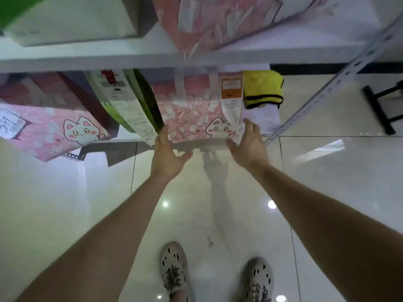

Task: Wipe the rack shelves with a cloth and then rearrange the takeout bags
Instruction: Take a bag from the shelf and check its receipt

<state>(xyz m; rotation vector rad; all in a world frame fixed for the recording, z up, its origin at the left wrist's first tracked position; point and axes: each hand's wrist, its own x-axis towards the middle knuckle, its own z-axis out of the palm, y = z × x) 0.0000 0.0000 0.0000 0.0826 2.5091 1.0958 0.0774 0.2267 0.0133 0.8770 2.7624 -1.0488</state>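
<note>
Rack (340, 83) fills the top of the view: pale metal, a punched upright on the right, and an upper shelf (87, 59) carrying a large pink top bag (213, 20). Below it, the lower shelf holds a row of takeout bags. The left bag (50, 131) is pink with a cartoon cat, the green bag (122, 101) leans next to it, and the middle bag (192, 114), pink with the same cat, stands at the front edge. That's the one in play!

Just right of it, at the end of the shelf, lies the folded yellow cloth (262, 88), with no hand on it. So I judge this to be the rearranging step.

Now the hands. The left hand (168, 158) lies along the bag's lower left side, fingers straight and thumb spread out under the base. The right hand (248, 147) meets the lower right corner, fingers extended. Both are flat and open against the bag, bracketing it without clutching.

This looks like a paper bag: stiff in the panels, easy to crease, probably light to middling with food inside. Palms low on both sides, close to the base, suit it well. Squeezing higher up would buckle the walls. Watch the long receipt (232, 101) hanging down the front near the right fingertips, since it could snag or tear.
</note>
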